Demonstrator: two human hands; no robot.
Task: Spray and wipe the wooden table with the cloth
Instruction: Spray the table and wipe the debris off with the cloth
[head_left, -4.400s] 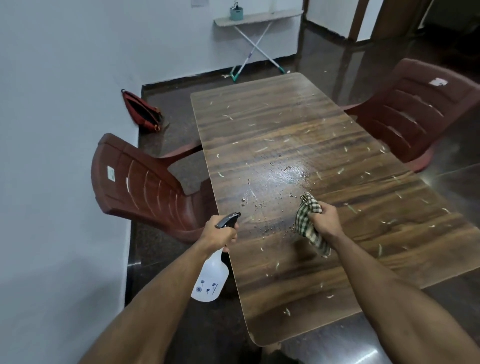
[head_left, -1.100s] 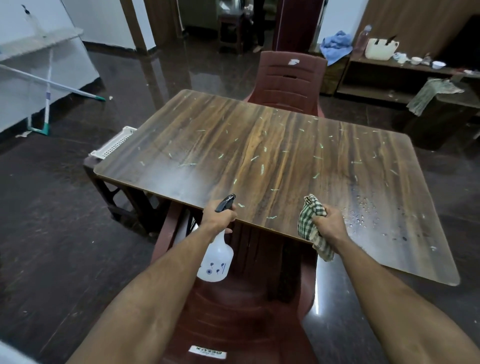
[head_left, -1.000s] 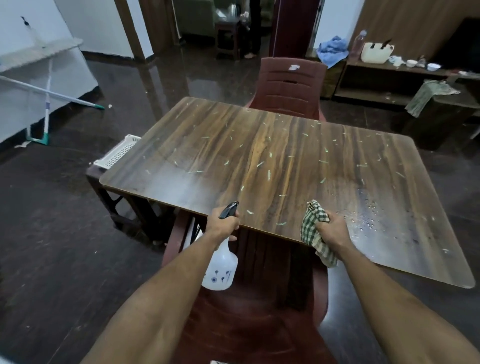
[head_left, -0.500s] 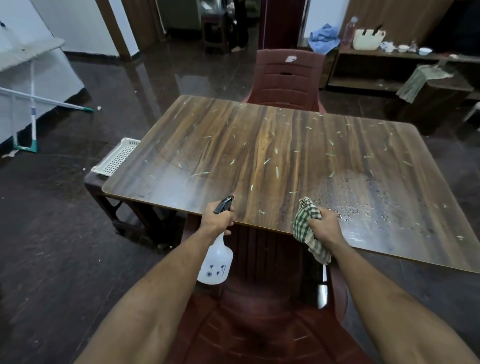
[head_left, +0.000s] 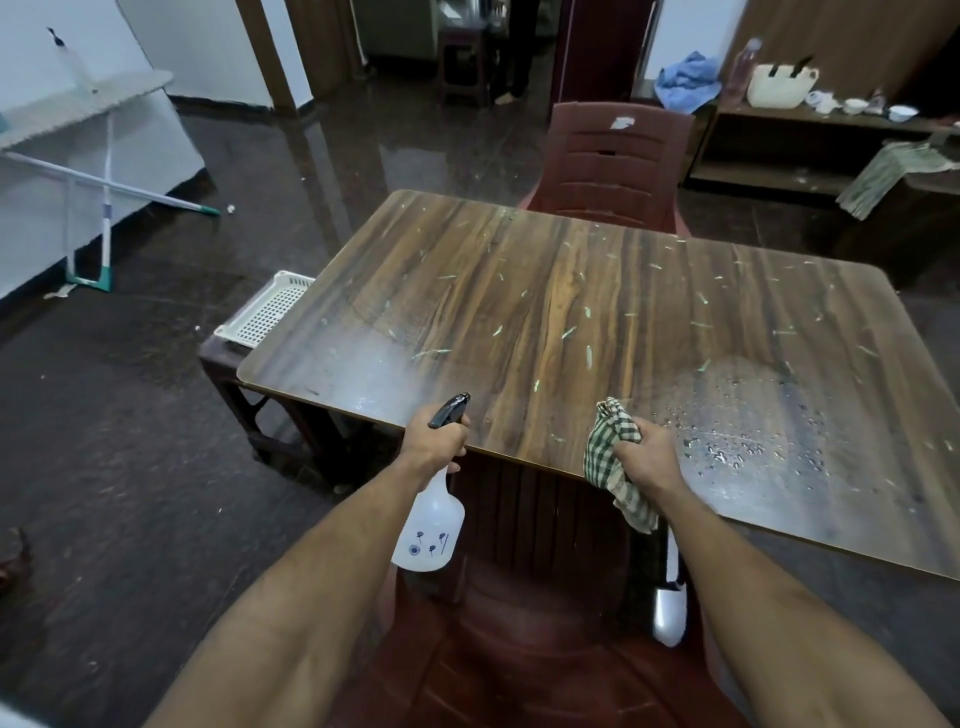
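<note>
The wooden table (head_left: 545, 291) fills the middle of the view, strewn with several small pale scraps. A wet patch of droplets (head_left: 743, 410) glistens on its near right part. My left hand (head_left: 435, 441) grips a white spray bottle (head_left: 430, 530) with a black trigger head, held at the table's near edge, nozzle pointing over the top. My right hand (head_left: 644, 452) is closed on a green and white checked cloth (head_left: 610, 457), which hangs over the near edge just left of the wet patch.
A maroon plastic chair (head_left: 519, 649) stands between me and the table, another chair (head_left: 613, 166) at the far side. A white perforated tray (head_left: 267, 309) rests on a low stool left of the table. An ironing board (head_left: 78, 104) leans at the far left wall, shelves (head_left: 810, 145) far right.
I have walked from the table's end to its long side, behind a chair. Both hands kept the same hold; the view shifted slightly and the hands sit a little nearer the table edge.
</note>
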